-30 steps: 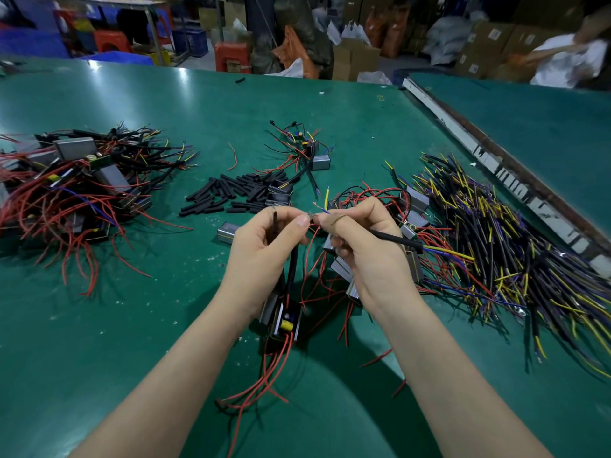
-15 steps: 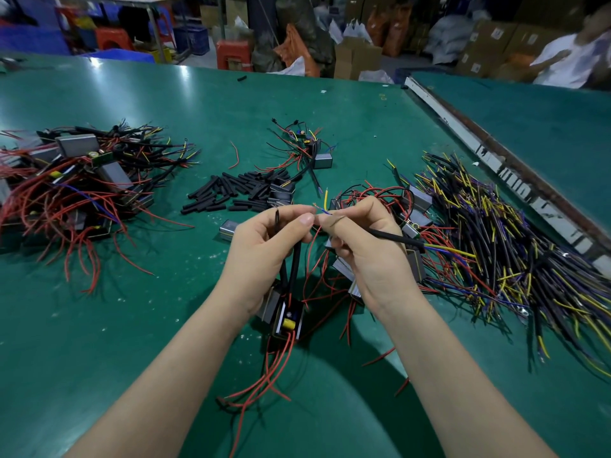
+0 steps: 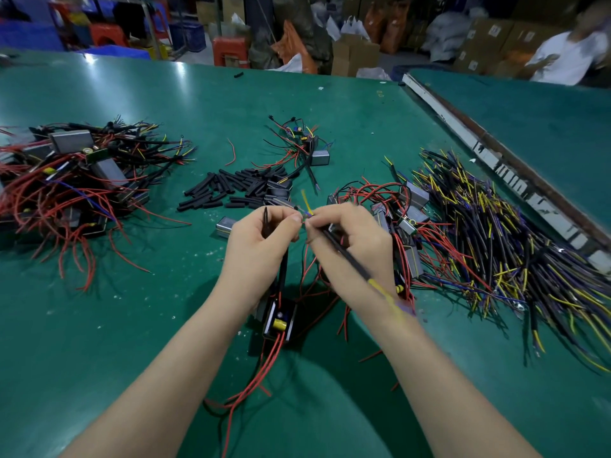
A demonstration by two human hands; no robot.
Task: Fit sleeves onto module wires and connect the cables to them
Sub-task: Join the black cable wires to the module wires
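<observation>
Both hands (image 3: 310, 233) pinch wires above an open module (image 3: 279, 320).

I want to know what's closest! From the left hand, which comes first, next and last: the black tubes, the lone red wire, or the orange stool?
1. Black tubes, just beyond the left hand.
2. Lone red wire, farther up the table.
3. Orange stool, on the floor past the table's far edge.

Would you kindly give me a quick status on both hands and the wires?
Left hand pinches module wire. Right hand grips black cable. Ends meet between fingertips. Module hangs below; nothing blocking.
</observation>
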